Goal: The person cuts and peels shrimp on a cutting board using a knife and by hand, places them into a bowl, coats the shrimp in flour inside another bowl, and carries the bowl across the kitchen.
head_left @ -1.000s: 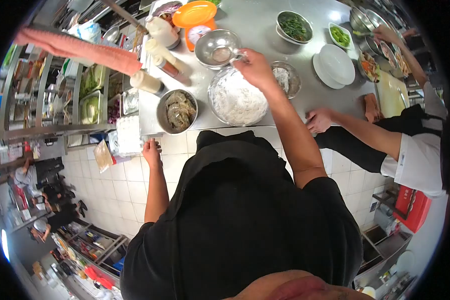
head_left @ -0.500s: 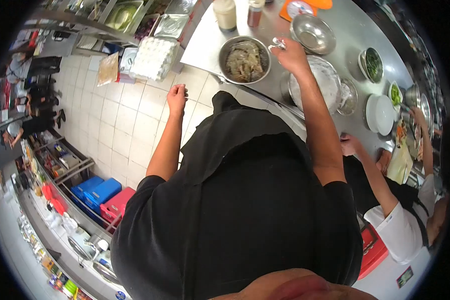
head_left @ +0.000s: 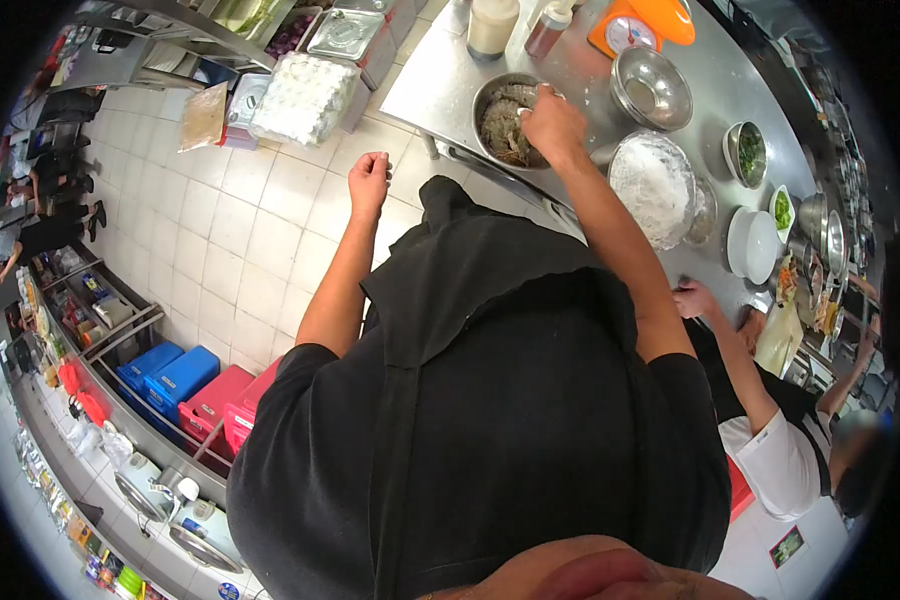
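My right hand (head_left: 553,122) is over the right side of a steel bowl (head_left: 481,92) of raw, grey-brown shrimp (head_left: 503,125). Its fingers, marked with white powder, bend down to the shrimp; whatever they pinch is hidden. Beside my right forearm stands a large bowl of white flour (head_left: 650,185). My left hand (head_left: 369,182) hangs over the floor, away from the table, its fingers curled closed with nothing showing in them.
On the steel table (head_left: 435,85) are squeeze bottles (head_left: 492,30), an orange scale (head_left: 627,32), a steel bowl (head_left: 652,88), a bowl of chopped greens (head_left: 746,155) and white plates (head_left: 752,245). A co-worker's hand (head_left: 695,298) is to the right. Egg trays (head_left: 305,98) stand left.
My right hand has moved left and down from beside the bowl onto the shrimp. My left hand has risen slightly. The view has shifted a little.
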Motion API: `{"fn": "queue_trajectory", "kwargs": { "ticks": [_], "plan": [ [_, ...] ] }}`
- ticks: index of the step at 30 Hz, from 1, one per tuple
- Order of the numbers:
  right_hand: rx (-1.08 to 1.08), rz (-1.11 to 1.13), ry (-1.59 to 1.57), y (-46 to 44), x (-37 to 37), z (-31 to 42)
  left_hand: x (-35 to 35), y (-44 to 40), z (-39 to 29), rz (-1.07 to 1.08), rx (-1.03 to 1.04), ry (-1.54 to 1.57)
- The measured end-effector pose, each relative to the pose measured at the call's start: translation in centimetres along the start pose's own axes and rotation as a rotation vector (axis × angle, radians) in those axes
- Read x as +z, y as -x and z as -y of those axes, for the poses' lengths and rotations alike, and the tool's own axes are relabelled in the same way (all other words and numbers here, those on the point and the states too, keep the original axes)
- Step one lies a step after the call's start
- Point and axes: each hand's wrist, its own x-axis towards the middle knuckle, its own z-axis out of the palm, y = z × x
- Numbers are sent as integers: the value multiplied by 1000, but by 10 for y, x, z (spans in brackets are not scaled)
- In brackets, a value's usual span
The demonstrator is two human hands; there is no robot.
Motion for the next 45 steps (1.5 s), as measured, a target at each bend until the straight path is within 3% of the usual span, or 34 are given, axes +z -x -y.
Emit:
{"fn": "queue_trajectory", "kwargs": {
  "ticks": [10, 22, 29, 34, 37, 41, 45],
  "plan": [
    [-104, -221, -95, -2, 23, 1, 1, -10, -5, 31, 30, -8],
    [-87, -119, -133, 0, 23, -6, 10, -14, -17, 44, 20, 8],
    [-148, -191, -334, -9, 26, -24, 17, -14, -17, 38, 11, 12],
    [14, -128, -510, -14, -2, -34, 23, -12, -17, 27, -3, -4],
    [-46, -259, -687, -22, -6, -58, 23, -13, -16, 41, -7, 6],
    [1, -136, -952, -3, -57, -103, 24, -14, -16, 47, -3, 18],
    [-24, -128, -739, 47, -110, -156, 21, -11, -22, 44, -6, 37]
  ]
}}
